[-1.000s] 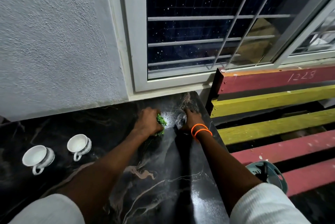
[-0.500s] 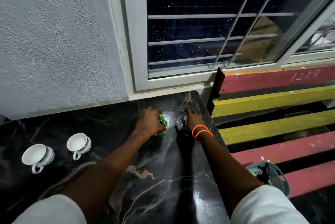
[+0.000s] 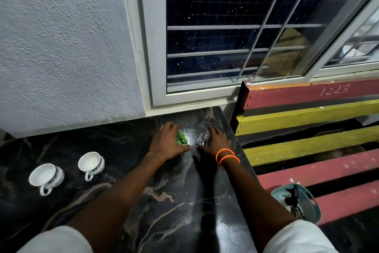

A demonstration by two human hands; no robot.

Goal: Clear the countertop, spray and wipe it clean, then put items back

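Barely shifted, left hand (image 3: pixel 167 142) grips green scrubber (image 3: pixel 181 138); right hand (image 3: pixel 215 142) cups clear glass (image 3: pixel 203 139).

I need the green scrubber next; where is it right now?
In the head view, the green scrubber is under the left hand at the countertop's far right corner, below the window.

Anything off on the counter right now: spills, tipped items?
Nothing spilled. Both white cups stand upright on the dark countertop. Only oddity: a wet, shiny patch between the hands, consistent with wiping.
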